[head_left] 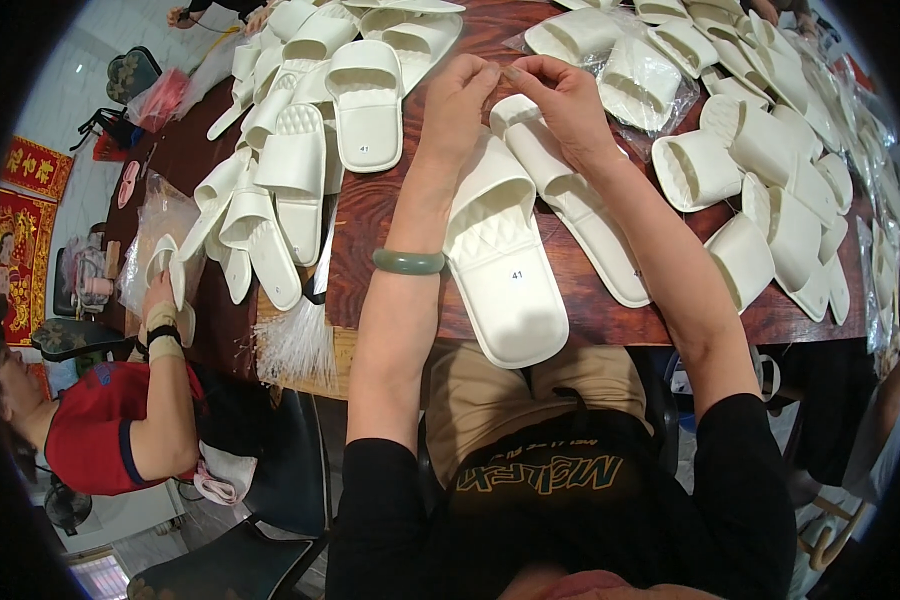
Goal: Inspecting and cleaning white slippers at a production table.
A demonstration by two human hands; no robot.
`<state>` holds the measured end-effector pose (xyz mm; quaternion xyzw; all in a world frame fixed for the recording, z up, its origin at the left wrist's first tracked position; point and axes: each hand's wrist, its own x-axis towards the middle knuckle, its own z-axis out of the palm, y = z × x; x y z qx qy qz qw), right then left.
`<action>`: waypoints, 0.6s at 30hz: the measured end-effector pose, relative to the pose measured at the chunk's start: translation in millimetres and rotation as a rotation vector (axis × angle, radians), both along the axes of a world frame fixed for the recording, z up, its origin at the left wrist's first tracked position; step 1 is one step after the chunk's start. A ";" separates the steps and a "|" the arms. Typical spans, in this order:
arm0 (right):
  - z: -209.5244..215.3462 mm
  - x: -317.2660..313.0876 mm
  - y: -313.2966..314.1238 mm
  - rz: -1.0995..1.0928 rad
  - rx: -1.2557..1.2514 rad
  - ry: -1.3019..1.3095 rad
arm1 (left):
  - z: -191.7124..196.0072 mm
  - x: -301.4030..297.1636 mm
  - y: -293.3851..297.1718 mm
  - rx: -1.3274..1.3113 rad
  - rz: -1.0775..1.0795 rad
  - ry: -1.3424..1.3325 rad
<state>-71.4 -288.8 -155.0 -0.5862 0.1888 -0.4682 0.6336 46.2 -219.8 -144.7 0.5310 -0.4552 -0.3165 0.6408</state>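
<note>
Two white slide slippers lie side by side on the dark wooden table (390, 215) in front of me. The left slipper (500, 260) points its heel at me and carries a small sticker. The right slipper (580, 205) lies slanted beside it. My left hand (460, 95) and my right hand (560, 95) meet above the slippers' far ends, fingertips pinched together on something too small to make out. A green bangle (408, 262) circles my left wrist.
Heaps of white slippers (300, 130) cover the table's left and right sides (780, 190); some at the back sit in clear plastic bags (620, 60). A bundle of thin white plastic ties (295, 345) lies at the table edge. A person in red (120, 420) works at my left.
</note>
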 end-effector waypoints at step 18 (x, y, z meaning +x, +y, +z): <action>0.9 0.1 0.4 -0.066 -0.047 0.102 | 3.9 -1.5 1.5 0.012 -0.047 0.031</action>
